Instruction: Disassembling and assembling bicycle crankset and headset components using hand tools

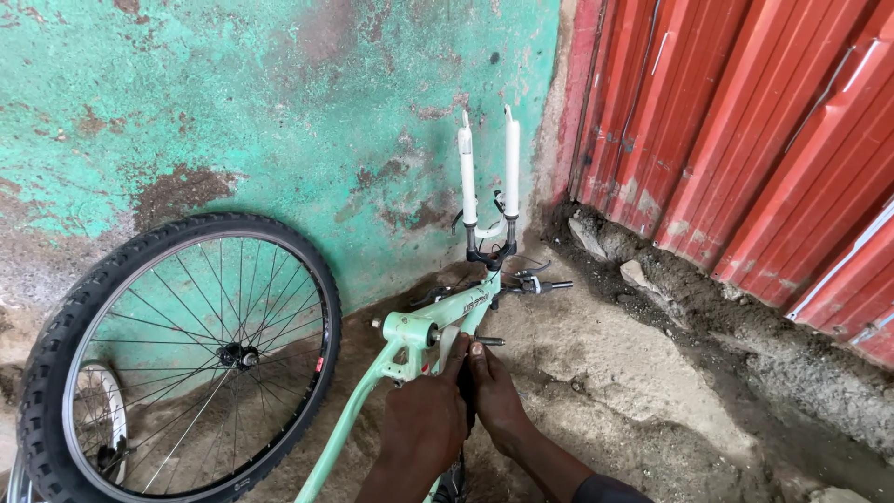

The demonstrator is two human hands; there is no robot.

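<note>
1. Resting upside down on the dirt ground (596,373), a mint-green bike frame (424,340) stands with its white fork (489,177) pointing up against the wall.
2. The left hand (424,419) lies on the frame near its middle joint, fingers curled around the tube; what exactly it pinches cannot be told.
3. The right hand (498,396) sits just beside the left, touching it, with its fingers pressed to the same part of the frame and one fingertip reaching up toward a short dark axle (489,341) that sticks out sideways.
4. The two hands are close together, closed on the frame rather than spread.
5. The handlebar (535,284) lies low at the base of the fork, touching the ground near the wall.
6. A loose wheel (186,359) with a black knobbly tyre and thin spokes leans against the wall to the left of the frame, near it but apart.
7. The wall (279,102) is painted green, with patches worn through to brown.
8. A red ribbed metal shutter (745,140) fills the right side, with rubble along its foot.
</note>
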